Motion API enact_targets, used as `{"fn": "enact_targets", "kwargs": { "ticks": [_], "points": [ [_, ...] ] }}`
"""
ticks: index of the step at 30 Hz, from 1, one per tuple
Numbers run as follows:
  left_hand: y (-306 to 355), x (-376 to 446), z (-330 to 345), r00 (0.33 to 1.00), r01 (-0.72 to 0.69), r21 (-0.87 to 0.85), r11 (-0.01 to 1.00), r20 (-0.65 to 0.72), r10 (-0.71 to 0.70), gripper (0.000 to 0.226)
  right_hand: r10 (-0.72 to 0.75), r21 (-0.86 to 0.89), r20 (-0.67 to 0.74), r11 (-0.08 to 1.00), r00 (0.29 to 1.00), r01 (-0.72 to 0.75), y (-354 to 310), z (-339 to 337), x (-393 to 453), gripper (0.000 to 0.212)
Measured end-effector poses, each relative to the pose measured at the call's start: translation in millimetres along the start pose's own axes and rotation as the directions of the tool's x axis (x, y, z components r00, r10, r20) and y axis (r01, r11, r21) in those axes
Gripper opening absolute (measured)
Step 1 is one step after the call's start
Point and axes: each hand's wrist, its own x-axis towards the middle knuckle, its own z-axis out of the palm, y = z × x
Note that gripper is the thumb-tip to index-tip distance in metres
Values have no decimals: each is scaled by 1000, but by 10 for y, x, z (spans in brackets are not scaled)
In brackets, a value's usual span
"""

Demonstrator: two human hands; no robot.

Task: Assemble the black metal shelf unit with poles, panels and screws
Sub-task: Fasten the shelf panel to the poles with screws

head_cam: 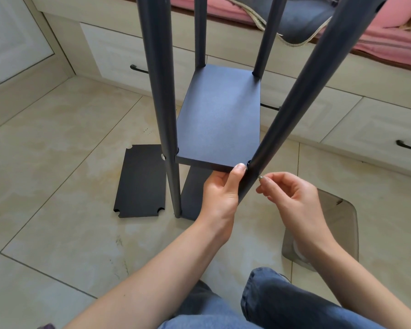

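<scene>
- The shelf unit stands on the tiled floor (57, 129) just in front of the person's knees, close to the drawer fronts of a bed base (342, 110).
- Four poles (163, 91) show, upright from this steep view: two near, two far. They look like stiff painted metal tube, probably smooth and a little slippery, so a full wrap of the fingers would hold best.
- One mounted panel (220, 117) sits between the poles, its corners notched around them. It looks rigid and light enough to hold up from below at a corner.
- The left hand (220, 193) does just that: fingers under the near right corner, thumb on the top edge, beside the near right pole (294, 103).
- The right hand (292, 198) pinches one small screw (259, 177) in narrow fingertips, its tip just at that pole's outer side. The screw is tiny and easily dropped; a fingertip pinch suits it.
- One screw head (163, 156) is already seated in the near left pole.
- One spare panel (141, 181) lies flat on the floor, left of the unit; a bottom panel (192, 193) lies under the poles.
- A clear stool (337, 231) stands at the right.
</scene>
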Motion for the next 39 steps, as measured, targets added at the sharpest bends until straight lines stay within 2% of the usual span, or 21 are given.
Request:
{"fn": "enact_targets", "kwargs": {
  "ticks": [6, 11, 13, 17, 19, 22, 28, 33, 36, 39],
  "points": [
    [-13, 3, -9, 1000, -9, -9, 1000, 20, 9, 36, -203, -220, -36, 957, 979, 190, 34, -2, -16, 6],
    [11, -4, 0, 1000, -7, -9, 1000, 22, 7, 28, -336, -329, -46, 894, 941, 303, 64, -4, -19, 9],
    [8, 0, -4, 1000, -8, 2, 1000, 29, 8, 26, -316, -308, -59, 908, 947, 284, 79, -2, -20, 8],
    [-4, 9, -13, 999, -7, 22, 1000, 43, 6, 16, -163, -115, -66, 981, 984, 154, 79, 10, -18, 5],
    [-4, 10, -20, 999, -14, 42, 999, 41, 12, 16, -155, -101, -67, 984, 986, 148, 72, 17, -18, 5],
    [-9, 6, -33, 999, -38, 70, 997, 36, 36, 17, -203, -170, -67, 967, 977, 190, 76, 17, -26, 6],
    [10, -19, -34, 998, -54, 91, 994, 34, 51, 25, -392, -365, -38, 862, 919, 352, 110, -20, -33, 11],
    [15, -13, -43, 998, -34, 83, 996, 46, 30, 23, -448, -434, -13, 808, 894, 398, 117, -54, -26, 12],
    [32, -12, -52, 997, -19, 74, 997, 72, 14, 20, -444, -413, -6, 817, 896, 402, 116, -62, -39, 12],
    [20, -22, -70, 997, -26, 78, 997, 79, 19, 35, -376, -318, -2, 879, 927, 356, 134, -73, -72, 10]
  ]
}}
